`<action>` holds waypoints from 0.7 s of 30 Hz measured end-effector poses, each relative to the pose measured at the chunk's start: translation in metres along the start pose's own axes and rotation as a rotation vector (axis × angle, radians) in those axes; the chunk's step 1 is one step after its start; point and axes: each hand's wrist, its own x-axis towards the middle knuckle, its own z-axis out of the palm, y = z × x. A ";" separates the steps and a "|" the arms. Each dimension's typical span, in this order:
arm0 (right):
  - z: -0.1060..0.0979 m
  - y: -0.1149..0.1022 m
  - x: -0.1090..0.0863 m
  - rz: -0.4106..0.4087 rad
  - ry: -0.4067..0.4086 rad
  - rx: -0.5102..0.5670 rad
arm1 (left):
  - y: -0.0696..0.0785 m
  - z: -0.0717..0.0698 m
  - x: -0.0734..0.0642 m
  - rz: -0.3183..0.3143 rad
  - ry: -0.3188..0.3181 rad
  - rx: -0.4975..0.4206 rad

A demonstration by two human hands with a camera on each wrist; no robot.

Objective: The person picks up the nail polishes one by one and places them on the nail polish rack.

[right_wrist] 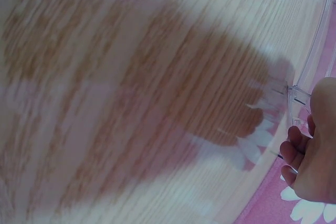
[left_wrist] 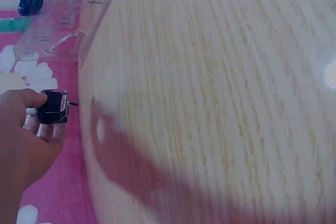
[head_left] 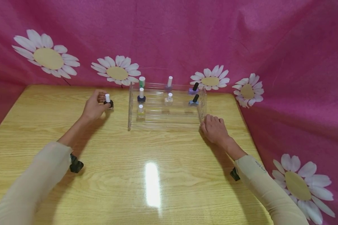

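Note:
My left hand pinches a dark nail polish bottle with a white cap, left of a clear stepped rack. In the left wrist view, the thumb and fingers grip the dark bottle around its body; whether its base touches the table I cannot tell. My right hand holds the front right corner of the rack, fingers curled at its side panel. The right wrist view shows this hand on the clear panel, with part of the grip hidden.
Several polish bottles stand on the rack: green, dark blue and yellow at left, pale ones in the middle, purple and light blue at right. A pink flowered cloth hangs behind the wooden table.

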 end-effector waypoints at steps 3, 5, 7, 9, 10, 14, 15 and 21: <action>0.000 0.000 0.000 0.001 -0.005 -0.002 | 0.006 0.002 -0.002 0.018 0.012 -0.014; 0.000 0.000 0.000 0.003 -0.010 -0.003 | 0.011 0.003 -0.003 0.038 0.019 -0.024; 0.000 0.000 -0.001 0.005 -0.015 -0.005 | 0.016 0.004 -0.004 0.069 0.023 -0.038; -0.001 0.000 -0.001 0.006 -0.016 -0.003 | 0.022 0.005 -0.005 0.103 0.021 -0.045; -0.001 0.000 -0.001 0.006 -0.015 0.000 | 0.024 0.006 -0.006 0.121 0.018 -0.050; 0.000 0.000 0.000 0.004 -0.003 0.001 | 0.036 0.009 -0.006 0.174 0.008 -0.093; 0.000 0.000 0.000 0.003 -0.001 0.002 | 0.039 0.010 -0.007 0.186 0.008 -0.108; 0.001 0.000 0.001 0.001 0.005 -0.003 | 0.057 0.014 -0.008 0.246 0.011 -0.183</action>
